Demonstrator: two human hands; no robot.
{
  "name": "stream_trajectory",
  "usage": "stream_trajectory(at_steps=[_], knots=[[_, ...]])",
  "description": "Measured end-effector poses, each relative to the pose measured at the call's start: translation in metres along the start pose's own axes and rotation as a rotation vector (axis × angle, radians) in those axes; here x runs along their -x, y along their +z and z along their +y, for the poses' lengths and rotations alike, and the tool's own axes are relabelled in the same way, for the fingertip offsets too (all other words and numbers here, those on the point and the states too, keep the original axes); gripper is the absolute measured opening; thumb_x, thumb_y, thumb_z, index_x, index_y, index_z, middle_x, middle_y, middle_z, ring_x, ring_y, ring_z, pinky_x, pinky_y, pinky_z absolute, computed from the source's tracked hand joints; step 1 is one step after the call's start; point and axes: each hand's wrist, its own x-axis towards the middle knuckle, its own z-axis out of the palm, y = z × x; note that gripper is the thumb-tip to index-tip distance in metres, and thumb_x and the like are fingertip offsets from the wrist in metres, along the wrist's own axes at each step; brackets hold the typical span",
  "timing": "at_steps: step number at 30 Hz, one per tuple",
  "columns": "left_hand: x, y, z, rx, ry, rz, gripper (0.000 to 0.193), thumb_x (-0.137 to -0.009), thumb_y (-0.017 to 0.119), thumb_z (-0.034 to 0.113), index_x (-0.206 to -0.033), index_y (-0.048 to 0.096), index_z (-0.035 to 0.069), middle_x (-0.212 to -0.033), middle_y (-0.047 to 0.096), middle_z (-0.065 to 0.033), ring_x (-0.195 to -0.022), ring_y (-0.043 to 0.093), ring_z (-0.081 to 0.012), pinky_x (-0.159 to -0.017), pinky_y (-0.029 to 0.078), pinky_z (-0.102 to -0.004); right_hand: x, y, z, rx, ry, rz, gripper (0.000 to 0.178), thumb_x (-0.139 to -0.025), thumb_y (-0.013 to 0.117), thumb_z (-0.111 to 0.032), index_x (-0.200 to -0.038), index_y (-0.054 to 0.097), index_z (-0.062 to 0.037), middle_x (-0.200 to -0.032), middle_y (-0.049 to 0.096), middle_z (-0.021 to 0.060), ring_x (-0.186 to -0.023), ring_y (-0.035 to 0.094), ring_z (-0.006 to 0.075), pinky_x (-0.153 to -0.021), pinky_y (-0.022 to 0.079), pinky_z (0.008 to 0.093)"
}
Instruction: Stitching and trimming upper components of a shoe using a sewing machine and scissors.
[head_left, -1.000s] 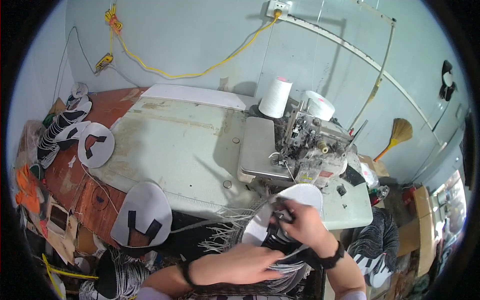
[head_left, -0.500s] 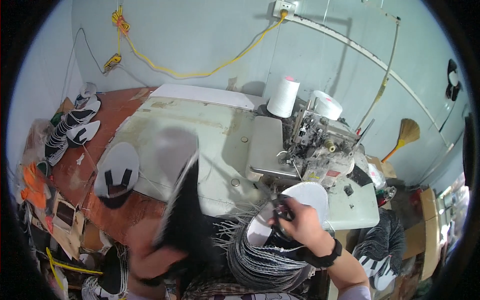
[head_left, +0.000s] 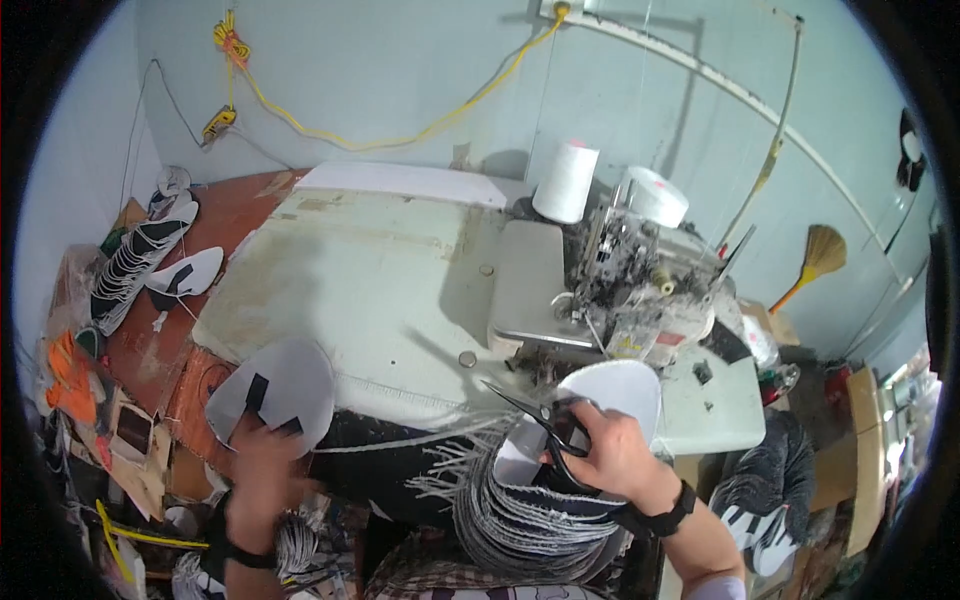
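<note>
My right hand (head_left: 618, 455) is closed around the black handles of a pair of scissors (head_left: 541, 411), whose blades point to the upper left over the table. Under that hand lies a thick stack of black and white fabric pieces (head_left: 535, 535) with frayed, thread-fringed edges and a pale rounded end (head_left: 630, 390). My left hand (head_left: 265, 470) is smeared by motion at the lower edge of a white rounded piece with black strips (head_left: 300, 370); whether its fingers grip the piece cannot be made out. White thread (head_left: 400, 440) runs from near that piece toward the stack's fringe.
A sewing machine (head_left: 640, 285) with white thread cones (head_left: 566, 182) stands at the table's right. More fabric pieces lie at the far left (head_left: 145, 255) and in a dark bundle (head_left: 765, 480) at lower right. Cardboard and an orange cloth (head_left: 70, 370) crowd the left side.
The left hand has moved left and down; the black and white piece it held upright no longer stands over the table. The scissors now show their blades clearly, still in the right hand.
</note>
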Motion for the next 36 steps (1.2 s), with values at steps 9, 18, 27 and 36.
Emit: stream_trajectory(at_steps=[9, 18, 27, 36], knots=[[0.048, -0.025, 0.000, 1.310, 0.059, 1.054, 0.025, -0.088, 0.062, 0.013, -0.108, 0.055, -0.001, -0.097, 0.059, -0.0063, -0.090, 0.056, -0.0152, -0.084, 0.044, -0.0318, -0.026, 0.025, -0.009, 0.274, -0.156, 0.024, 0.048, -0.074, 0.073, -0.043, -0.095, 0.055, -0.0037, -0.076, 0.060, 0.0114, -0.064, 0.064, 0.0304, -0.059, 0.050, 0.0391], [-0.085, -0.023, 0.229, 0.369, 1.099, -0.299, 0.017, -0.096, 0.049, 0.022, -0.099, 0.055, 0.006, -0.079, 0.062, -0.0207, -0.070, 0.063, -0.0393, -0.059, 0.052, -0.0463, 0.015, -0.041, -0.014, -0.320, 0.083, 0.667, 0.032, -0.074, 0.078, -0.007, -0.099, 0.059, -0.0004, -0.081, 0.068, 0.0108, -0.076, 0.068, 0.0168, -0.071, 0.052, 0.0289], [-0.024, 0.010, 0.002, 0.293, 0.084, 0.411, 0.064, -0.057, 0.083, 0.029, -0.109, 0.058, 0.004, -0.095, 0.059, -0.0157, -0.095, 0.055, -0.0374, -0.085, 0.042, -0.0447, -0.002, -0.009, 0.006, 0.057, -0.021, 0.102, 0.043, -0.073, 0.076, -0.035, -0.097, 0.061, -0.0028, -0.075, 0.066, 0.0159, -0.067, 0.065, 0.0354, -0.060, 0.051, 0.0428], [0.065, -0.017, -0.064, 1.221, -0.162, 0.792, 0.032, -0.066, 0.076, 0.010, -0.092, 0.062, -0.002, -0.100, 0.066, -0.0107, -0.087, 0.062, -0.0217, -0.077, 0.046, -0.0338, -0.029, 0.013, -0.022, 0.222, -0.258, 0.134, 0.050, -0.071, 0.076, -0.043, -0.095, 0.058, -0.0027, -0.074, 0.057, 0.0121, -0.065, 0.062, 0.0334, -0.061, 0.049, 0.0408]])
